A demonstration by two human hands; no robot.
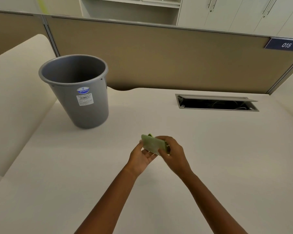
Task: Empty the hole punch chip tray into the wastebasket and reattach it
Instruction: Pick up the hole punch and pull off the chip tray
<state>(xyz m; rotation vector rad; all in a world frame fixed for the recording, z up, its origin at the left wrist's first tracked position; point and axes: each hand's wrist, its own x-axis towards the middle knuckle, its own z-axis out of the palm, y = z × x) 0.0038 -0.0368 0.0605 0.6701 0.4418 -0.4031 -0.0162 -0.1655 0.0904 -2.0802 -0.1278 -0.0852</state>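
Note:
A small light green hole punch [151, 144] is held above the white desk [209, 157], its pale underside, the chip tray side, turned up toward me. My right hand [173, 153] grips its right end, fingers wrapped over it. My left hand [141, 157] is palm up beneath its left end, thumb and fingertips touching the tray edge. A grey plastic wastebasket [78, 98] with a blue and white sticker stands upright on the desk to the far left; its inside looks empty from here. Whether the tray is attached is unclear.
An open cable hatch [216, 103] with a raised metal lid is set in the desk at the back right. A tan partition wall [159, 61] with a "015" plate [285, 45] runs behind. White cabinets [226, 12] stand beyond it.

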